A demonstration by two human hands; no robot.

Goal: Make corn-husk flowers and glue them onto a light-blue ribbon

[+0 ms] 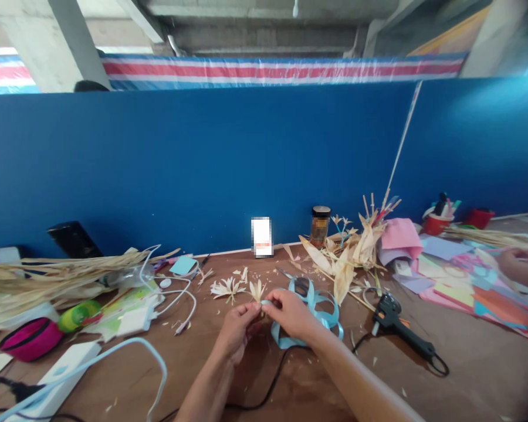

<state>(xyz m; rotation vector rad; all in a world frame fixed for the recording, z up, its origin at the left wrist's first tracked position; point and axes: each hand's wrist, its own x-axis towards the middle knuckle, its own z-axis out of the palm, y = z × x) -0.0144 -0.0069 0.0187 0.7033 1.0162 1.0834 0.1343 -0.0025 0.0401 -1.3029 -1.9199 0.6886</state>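
Pinched in the fingers of my left hand (236, 329) is the base of a small dried-husk flower (257, 290), petals upward. My right hand (291, 313) meets it there, thumb and fingers closed on the end of a light blue ribbon (334, 317) against the flower's base. The rest of the ribbon lies in loose loops beside and behind my right hand. Another dried-husk flower (227, 289) rests on the table just left of the held one. What looks like scissors (301, 285) lies partly hidden under the ribbon loops.
Right of my hands lies a black glue gun (400, 331), its cord crossing below my wrists. Dried husks (347, 264) and a jar (320, 228) stand behind. Coloured paper (455, 293) and another person's hand (521, 266) are far right. At left are cables and a power strip (59, 384).
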